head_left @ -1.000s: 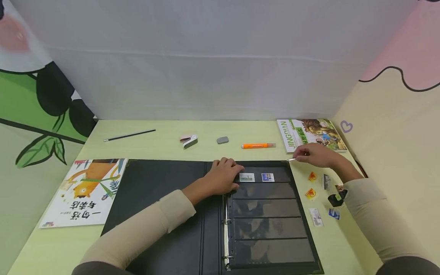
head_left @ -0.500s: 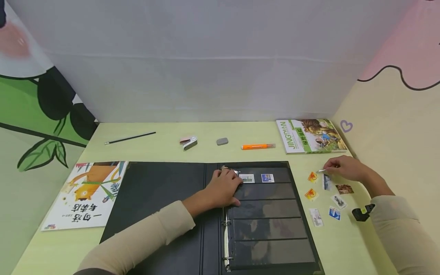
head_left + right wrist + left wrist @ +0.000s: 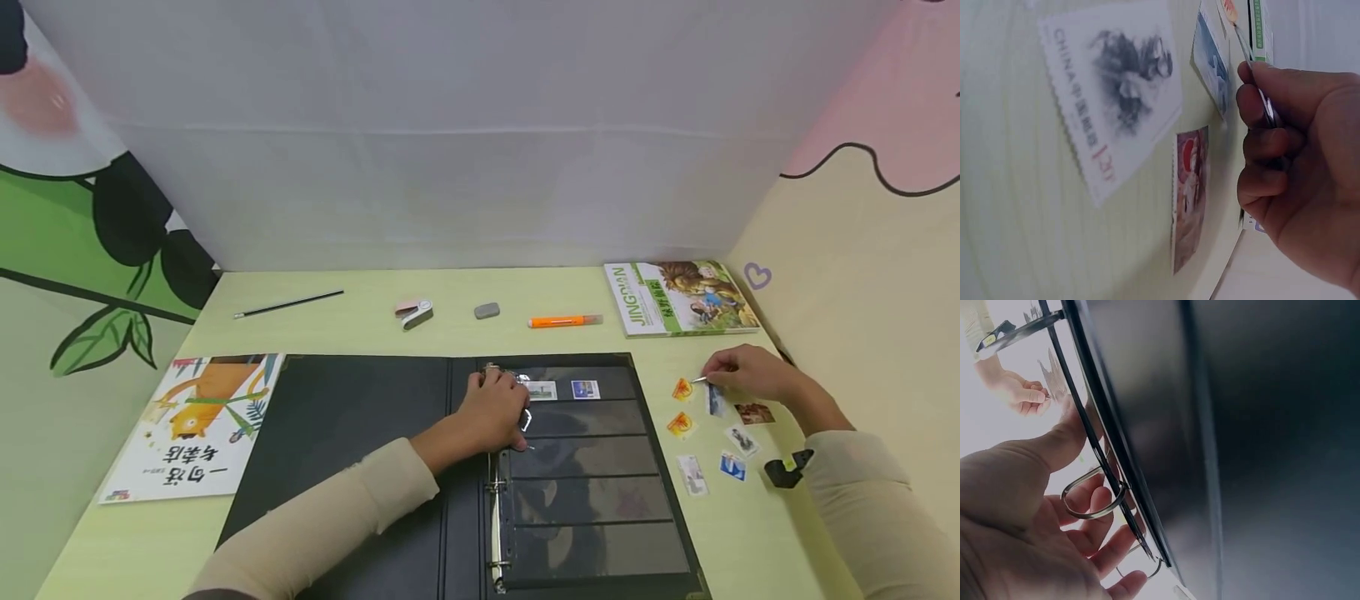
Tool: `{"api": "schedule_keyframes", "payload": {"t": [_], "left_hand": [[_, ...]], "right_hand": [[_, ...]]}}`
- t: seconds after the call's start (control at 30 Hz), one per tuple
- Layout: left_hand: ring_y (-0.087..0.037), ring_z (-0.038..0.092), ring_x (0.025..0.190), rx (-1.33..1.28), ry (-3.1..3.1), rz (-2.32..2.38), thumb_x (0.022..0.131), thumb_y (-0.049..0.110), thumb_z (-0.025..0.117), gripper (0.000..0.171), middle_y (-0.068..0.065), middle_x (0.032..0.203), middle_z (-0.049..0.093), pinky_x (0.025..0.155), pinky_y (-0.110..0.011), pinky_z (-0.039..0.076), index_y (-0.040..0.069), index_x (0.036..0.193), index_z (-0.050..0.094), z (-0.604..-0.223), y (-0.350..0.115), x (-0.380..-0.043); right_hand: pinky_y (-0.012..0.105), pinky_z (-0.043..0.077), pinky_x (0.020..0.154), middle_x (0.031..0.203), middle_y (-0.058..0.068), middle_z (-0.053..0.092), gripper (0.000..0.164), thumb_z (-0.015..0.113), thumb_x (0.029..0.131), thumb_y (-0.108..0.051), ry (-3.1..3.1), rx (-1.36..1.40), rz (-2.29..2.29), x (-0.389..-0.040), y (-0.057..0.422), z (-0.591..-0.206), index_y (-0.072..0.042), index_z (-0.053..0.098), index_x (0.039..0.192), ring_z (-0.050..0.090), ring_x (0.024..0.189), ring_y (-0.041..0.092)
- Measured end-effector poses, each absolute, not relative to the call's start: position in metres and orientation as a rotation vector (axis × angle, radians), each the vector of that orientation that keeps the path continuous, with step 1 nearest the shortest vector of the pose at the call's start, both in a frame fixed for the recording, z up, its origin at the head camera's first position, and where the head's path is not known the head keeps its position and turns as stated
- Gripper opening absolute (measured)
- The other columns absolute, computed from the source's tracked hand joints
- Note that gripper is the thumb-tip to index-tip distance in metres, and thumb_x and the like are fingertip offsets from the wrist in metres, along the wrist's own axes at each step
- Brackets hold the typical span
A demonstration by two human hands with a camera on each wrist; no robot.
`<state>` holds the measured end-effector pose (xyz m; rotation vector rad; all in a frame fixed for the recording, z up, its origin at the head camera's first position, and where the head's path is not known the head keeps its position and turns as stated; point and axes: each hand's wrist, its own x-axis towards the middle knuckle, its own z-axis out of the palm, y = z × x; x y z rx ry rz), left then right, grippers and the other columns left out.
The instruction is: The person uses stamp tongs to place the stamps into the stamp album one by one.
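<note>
Grey stamp (image 3: 1119, 97): CHINA 中国邮政 120 | right book (image 3: 681, 298): JINGDIAN | left book (image 3: 191, 429): 一句话

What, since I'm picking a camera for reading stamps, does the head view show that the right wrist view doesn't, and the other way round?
Only the head view: the left hand, the black binder's two stamps, the pencil, the eraser and the orange pen.
Only the right wrist view: readable print, including "CHINA", on the gray stamp; it is too small to read from the head.
Both: that gray stamp, the brown stamp, and the right hand holding tweezers.
</note>
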<state>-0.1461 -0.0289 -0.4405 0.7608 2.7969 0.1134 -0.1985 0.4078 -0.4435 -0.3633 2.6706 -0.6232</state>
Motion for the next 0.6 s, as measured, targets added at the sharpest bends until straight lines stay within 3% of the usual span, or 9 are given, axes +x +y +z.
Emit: {"api": "schedule_keyframes", "payload": {"t": [0.3,0.6], "left_hand": [[-0.022,0.041,0.116,0.784,2.778,0.145,0.067,0.049,0.083,0.048,0.003,0.110,0.056,0.099,-0.049,0.031,0.025,0.097,0.054,-0.440,-0.031,-0.150],[-0.025,0.040,0.121,0.796,2.761,0.185,0.069,0.046,0.082,0.064,-0.004,0.124,0.055,0.103,-0.051,0.029,0.022,0.121,0.054,-0.437,-0.029,-0.147]], "right_hand": [[0.024,0.044,0.065,0.088,0.004,0.066,0.018,0.057,0.097,-0.023,2.786,-0.466,-0.747,-0.202,0.388,-0.432,-0.009,0.068,0.099,0.051,0.073,0.006],[0.027,0.041,0.064,0.089,0.009,0.066,0.020,0.055,0.097,-0.026,2.807,-0.527,-0.793,-0.216,0.337,-0.414,-0.010,0.067,0.101,0.049,0.071,0.011]]}}
